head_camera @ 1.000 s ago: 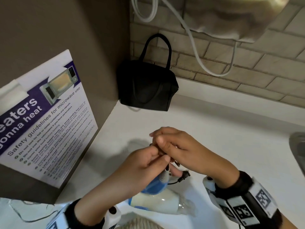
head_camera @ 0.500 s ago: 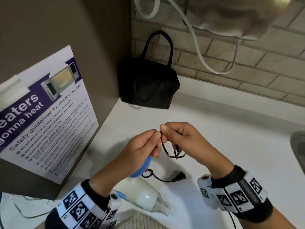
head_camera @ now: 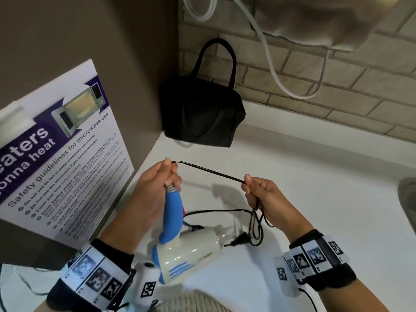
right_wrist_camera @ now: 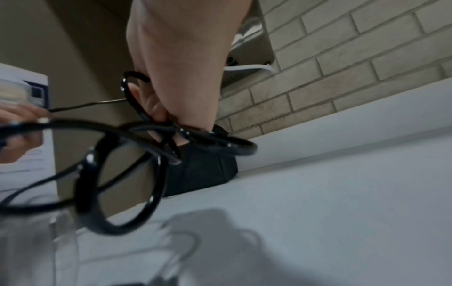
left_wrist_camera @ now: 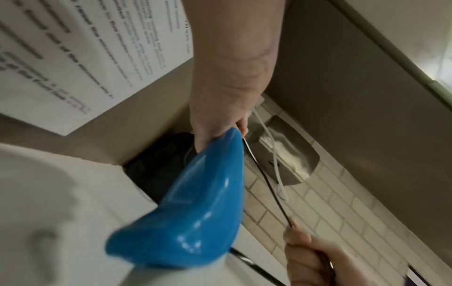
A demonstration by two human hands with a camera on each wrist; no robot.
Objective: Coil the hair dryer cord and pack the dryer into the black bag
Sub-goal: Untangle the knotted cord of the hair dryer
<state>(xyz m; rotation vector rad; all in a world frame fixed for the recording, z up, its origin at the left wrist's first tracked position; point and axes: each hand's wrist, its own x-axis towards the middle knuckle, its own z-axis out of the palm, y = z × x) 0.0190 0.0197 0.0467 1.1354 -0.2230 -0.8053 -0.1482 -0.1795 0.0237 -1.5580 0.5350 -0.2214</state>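
Note:
A white hair dryer (head_camera: 189, 252) with a blue handle (head_camera: 172, 212) hangs above the white counter (head_camera: 315, 199). My left hand (head_camera: 157, 185) grips the top of the handle (left_wrist_camera: 203, 203) and the cord where it leaves it. The black cord (head_camera: 209, 171) runs taut to my right hand (head_camera: 258, 192), which holds several small loops (right_wrist_camera: 127, 170) of it. Below, the plug (head_camera: 238, 239) dangles beside the nozzle. The black bag (head_camera: 202, 115) stands upright in the back corner, handles up, apart from both hands.
A microwave safety poster (head_camera: 56, 158) leans on the brown wall at left. White cables (head_camera: 270, 64) and a metal fixture (left_wrist_camera: 283, 151) hang on the brick wall behind. A sink edge (head_camera: 407, 203) shows at the right.
My hands have drawn apart, stretching a straight length of cord between them. The dryer has been lifted higher, with its handle upright in my left hand.

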